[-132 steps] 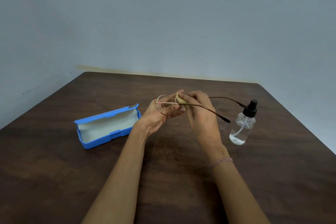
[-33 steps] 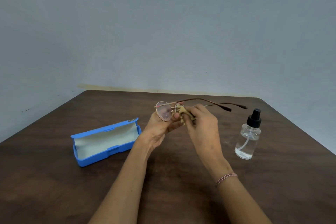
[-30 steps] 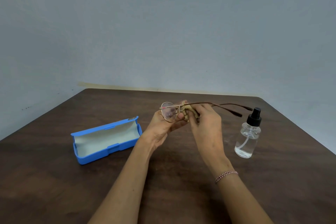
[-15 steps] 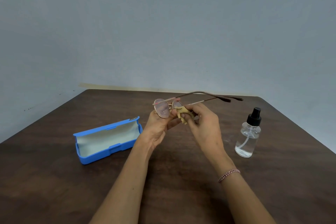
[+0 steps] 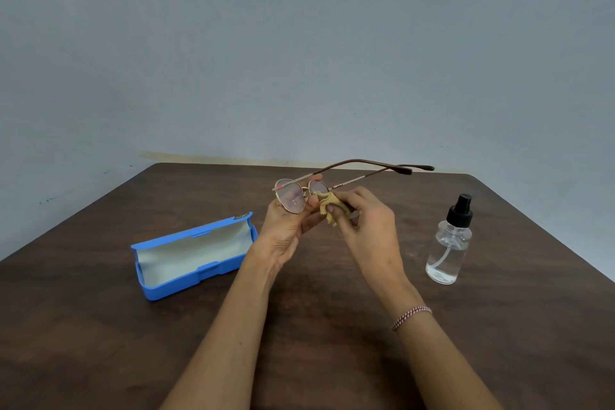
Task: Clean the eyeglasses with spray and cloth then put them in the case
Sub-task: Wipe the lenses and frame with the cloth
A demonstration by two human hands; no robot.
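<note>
Round gold-rimmed eyeglasses [image 5: 293, 198] are held above the table's middle, their brown temples spread and pointing right. My left hand [image 5: 288, 226] grips the frame at the lenses from below. My right hand [image 5: 366, 226] pinches a small tan cloth [image 5: 327, 206] against the right lens. A blue case [image 5: 186, 256] lies open on the left with a pale lining. A clear spray bottle [image 5: 449, 250] with a black nozzle stands upright on the right.
The dark wooden table [image 5: 316, 326] ends at a grey wall behind. Its back corners angle off at left and right. A braided band circles my right wrist [image 5: 411, 316].
The glasses rose slightly and tilted, so the temples now point up and to the right. The cloth slid from between the lenses onto the right lens. Case and bottle stayed put.
</note>
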